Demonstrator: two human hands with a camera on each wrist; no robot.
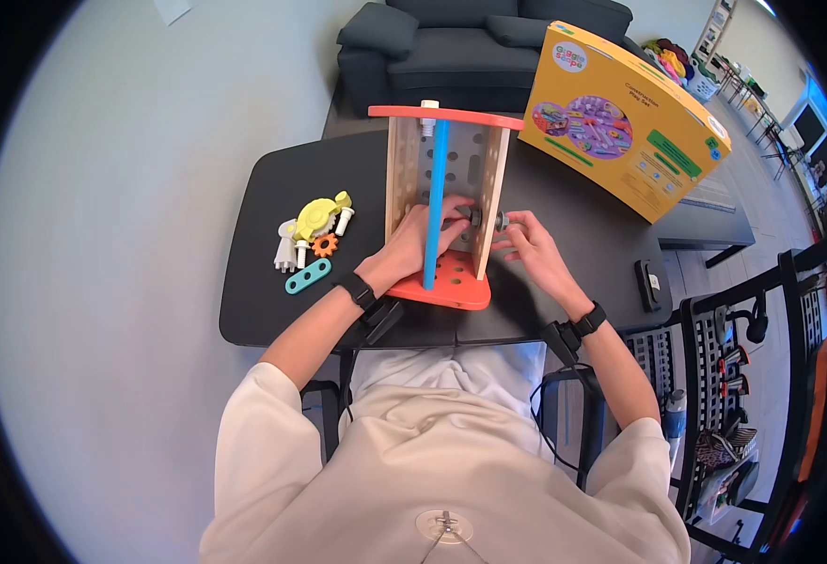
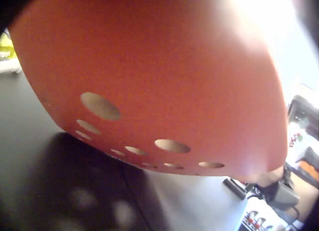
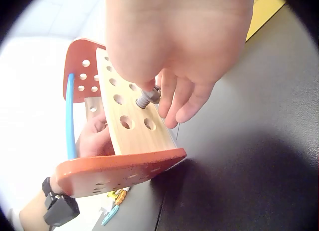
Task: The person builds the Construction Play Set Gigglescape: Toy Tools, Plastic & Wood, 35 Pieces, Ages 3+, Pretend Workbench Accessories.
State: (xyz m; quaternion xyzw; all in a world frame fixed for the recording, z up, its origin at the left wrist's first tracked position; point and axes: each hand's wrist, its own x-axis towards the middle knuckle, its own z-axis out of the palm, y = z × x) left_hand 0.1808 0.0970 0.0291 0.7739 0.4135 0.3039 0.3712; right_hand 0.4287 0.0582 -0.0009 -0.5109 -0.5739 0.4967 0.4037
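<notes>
A toy toolbox with red end boards (image 1: 446, 293), perforated wooden sides (image 1: 493, 188) and a blue rod (image 1: 437, 197) stands on one end on the table. Reaching inside past the rod, my left hand (image 1: 411, 246) pinches a dark grey nut (image 1: 471, 215) against the inner face of the right side. Outside that side, the fingers of my right hand (image 1: 534, 246) hold the head of a grey bolt (image 3: 146, 99), whose threaded shank enters a hole in the wood. The red board (image 2: 164, 81) hides my left hand in the left wrist view.
Left on the black table (image 1: 282, 188) lie a yellow toy saw (image 1: 315, 218), an orange gear (image 1: 325, 244), a teal strip (image 1: 309, 276) and pale pieces. A yellow box (image 1: 620, 113) stands behind right. A white bolt (image 1: 428, 117) sits in the upper red board.
</notes>
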